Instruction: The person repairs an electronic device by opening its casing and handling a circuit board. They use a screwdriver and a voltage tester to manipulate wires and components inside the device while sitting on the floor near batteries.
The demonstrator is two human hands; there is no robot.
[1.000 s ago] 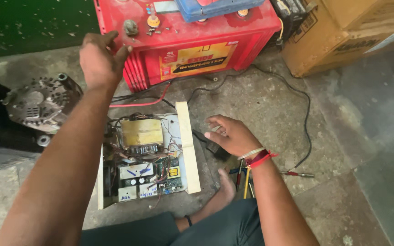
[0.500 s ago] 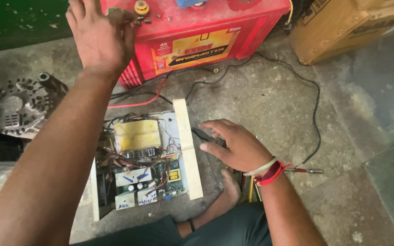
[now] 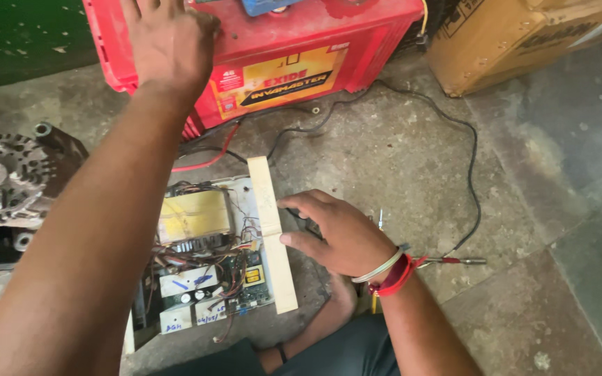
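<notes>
My left hand (image 3: 168, 42) reaches forward and rests on top of the large red battery (image 3: 301, 69) at its left end; what its fingers touch is hidden. My right hand (image 3: 336, 233) lies on the floor beside the open cream-cased electronic unit (image 3: 210, 251), fingers touching its right side wall and covering a small dark object. The unit shows a yellow-wrapped transformer (image 3: 193, 216), tangled wires and a green circuit board (image 3: 245, 292). Red thread and a metal bangle circle my right wrist.
A grey alternator (image 3: 8, 177) lies at the left. A cardboard box (image 3: 517, 42) stands at the back right. A black cable (image 3: 454, 153) loops over the concrete floor to a red-handled probe (image 3: 454, 261). Red and black wires run from battery to unit.
The view has shifted closer and lower. My left hand has settled flatter on the battery's top left corner. My right hand has moved against the unit's right wall.
</notes>
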